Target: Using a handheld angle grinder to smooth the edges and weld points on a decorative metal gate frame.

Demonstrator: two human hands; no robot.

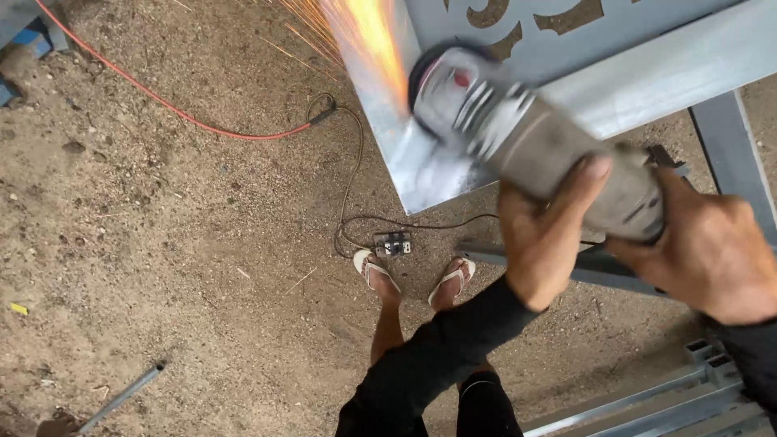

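A grey angle grinder (526, 133) presses its disc end against the corner of a grey metal sheet panel (599, 61). Orange sparks (368, 36) fly up and to the left from the contact spot. My left hand (542, 235) wraps the middle of the grinder's body from below, thumb up along its side. My right hand (712, 251) grips the grinder's rear end. Both arms wear black sleeves. The disc itself is blurred and partly hidden by the guard.
Sandy dirt ground lies below. An orange cable (162, 101) and a thin dark cord (356, 186) run to a small socket block (392, 243) by my sandalled feet (376, 271). Grey metal frame bars (732, 146) stand right; stacked steel sections (647, 405) lie lower right. A pipe (121, 396) lies lower left.
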